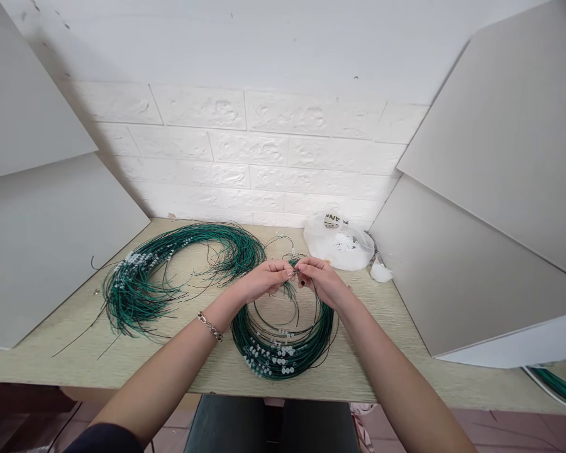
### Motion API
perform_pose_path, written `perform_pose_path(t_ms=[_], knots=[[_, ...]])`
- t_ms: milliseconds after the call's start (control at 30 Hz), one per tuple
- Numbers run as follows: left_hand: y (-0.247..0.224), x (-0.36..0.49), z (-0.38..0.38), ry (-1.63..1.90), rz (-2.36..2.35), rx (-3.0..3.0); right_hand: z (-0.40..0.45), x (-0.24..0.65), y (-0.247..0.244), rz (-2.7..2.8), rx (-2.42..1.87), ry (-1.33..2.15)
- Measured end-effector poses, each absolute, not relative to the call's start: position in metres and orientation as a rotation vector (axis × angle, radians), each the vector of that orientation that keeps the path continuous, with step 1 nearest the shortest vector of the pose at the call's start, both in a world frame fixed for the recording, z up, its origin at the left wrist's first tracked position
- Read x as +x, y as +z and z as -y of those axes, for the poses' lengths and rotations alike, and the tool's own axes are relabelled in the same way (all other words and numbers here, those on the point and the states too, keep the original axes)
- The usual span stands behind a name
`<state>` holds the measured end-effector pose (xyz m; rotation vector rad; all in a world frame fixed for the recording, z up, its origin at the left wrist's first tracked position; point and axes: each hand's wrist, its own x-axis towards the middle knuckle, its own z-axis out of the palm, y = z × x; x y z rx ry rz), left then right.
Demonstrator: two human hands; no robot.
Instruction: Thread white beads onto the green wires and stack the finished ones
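My left hand [266, 278] and my right hand [324, 281] meet fingertip to fingertip at the middle of the table. Each is closed in a pinch on thin dark wire, and the exact ends are hidden by the fingers. Directly below them lies a round coil of green wires [314, 355], with small white beads [283, 353] clustered along its near side. Some loose wire ends stick out under the fingers. To the left rests a larger, looser bundle of green wires [233, 242], bent in a curve, with white beads [134, 261] on its left part.
A clear plastic bag [321, 236] holding small white pieces stands at the back right, beside a smaller bag [381, 270]. Pale panels rise at the left [51, 251] and right [466, 264]. A white brick-patterned wall [240, 151] closes the back. More green wire [556, 387] shows at far right.
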<state>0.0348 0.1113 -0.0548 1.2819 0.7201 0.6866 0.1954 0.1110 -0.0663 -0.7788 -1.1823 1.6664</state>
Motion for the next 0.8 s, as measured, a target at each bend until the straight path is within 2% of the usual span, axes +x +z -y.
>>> perform_pose_path(t_ms=[233, 433, 800], knots=[[-0.0556, 0.0339, -0.1121, 0.685, -0.743, 1.312, -0.1146, 0.1989, -0.0677, 1.398, -0.729, 1.498], [-0.0570, 0.0345, -0.1126, 0.739, -0.754, 1.265, -0.1161, 0.2011, -0.0680, 1.584, -0.865, 1.310], [-0.0554, 0.0384, -0.1123, 0.788, -0.853, 1.321, -0.1135, 0.1984, -0.0658, 1.628, -0.958, 1.294]])
